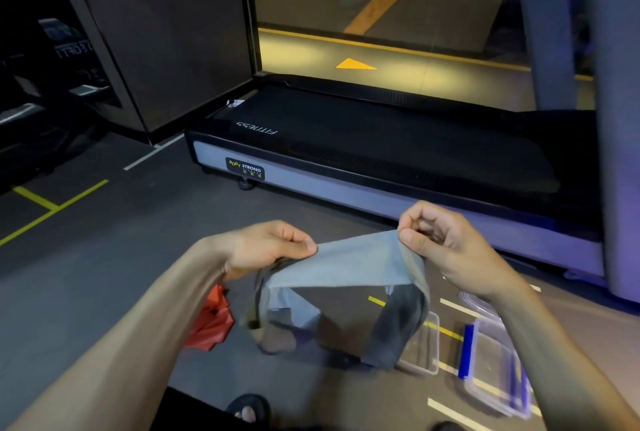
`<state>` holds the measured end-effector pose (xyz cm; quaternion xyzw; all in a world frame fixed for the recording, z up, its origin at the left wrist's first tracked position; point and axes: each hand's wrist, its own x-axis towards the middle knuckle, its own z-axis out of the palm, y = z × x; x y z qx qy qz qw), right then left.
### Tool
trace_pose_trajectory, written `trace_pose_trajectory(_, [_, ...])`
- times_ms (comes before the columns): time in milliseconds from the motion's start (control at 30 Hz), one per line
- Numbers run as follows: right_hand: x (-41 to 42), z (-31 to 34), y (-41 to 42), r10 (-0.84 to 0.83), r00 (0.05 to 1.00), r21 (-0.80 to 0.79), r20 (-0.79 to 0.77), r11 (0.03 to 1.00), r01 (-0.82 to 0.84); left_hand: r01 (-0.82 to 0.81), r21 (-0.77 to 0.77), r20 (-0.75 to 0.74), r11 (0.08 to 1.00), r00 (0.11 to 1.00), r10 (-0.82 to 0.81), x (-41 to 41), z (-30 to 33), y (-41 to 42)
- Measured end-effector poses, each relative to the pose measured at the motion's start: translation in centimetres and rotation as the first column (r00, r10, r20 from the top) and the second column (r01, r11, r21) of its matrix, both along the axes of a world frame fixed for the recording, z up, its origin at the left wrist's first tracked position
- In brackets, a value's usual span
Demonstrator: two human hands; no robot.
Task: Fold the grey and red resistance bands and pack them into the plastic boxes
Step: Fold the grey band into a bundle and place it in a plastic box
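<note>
A black treadmill [381, 150] runs across the dark floor [86, 275], which is marked with yellow and white lines, in front of a glass wall. Above that floor the grey band [346, 264] hangs in a loop, its top edge stretched between the left hand [270, 247] and the right hand [440, 240], each pinching one upper corner. On the floor, the red band [213, 323] lies crumpled below the left wrist, and the clear plastic boxes [491, 361], one with blue clips, sit under the right forearm.

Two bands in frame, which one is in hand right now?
The grey band, pinched at its top edge by the left hand and right hand. The red band lies crumpled on the floor, untouched.
</note>
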<state>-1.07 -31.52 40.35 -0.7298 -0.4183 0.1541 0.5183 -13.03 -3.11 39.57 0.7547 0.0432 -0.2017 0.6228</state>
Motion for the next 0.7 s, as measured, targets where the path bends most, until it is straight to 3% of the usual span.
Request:
trace_pose_trajectory(100, [0.0,-0.11,-0.16,-0.002,1.0,0.001,0.001,1.0,0.002,0.034,0.148,0.005,0.988,0.999,-0.035,-0.1,-0.19,0.17])
trace_pose_trajectory(167, [0.07,-0.28,-0.19,0.002,1.0,-0.014,0.002,1.0,-0.002,0.024,0.154,-0.003,0.988,1.0,-0.024,-0.2,-0.4,0.24])
trace_pose_trajectory(533, [0.52,-0.69,-0.42,-0.028,0.998,-0.061,0.054,0.998,0.031,-0.179,-0.215,-0.093,0.96,0.982,0.162,0.16,0.01,0.48])
trace_pose_trajectory(700, [0.59,-0.63,-0.65,-0.045,0.997,-0.05,0.056,0.998,0.048,-0.014,0.139,0.012,0.99,1.0,0.012,-0.21,0.21,0.65])
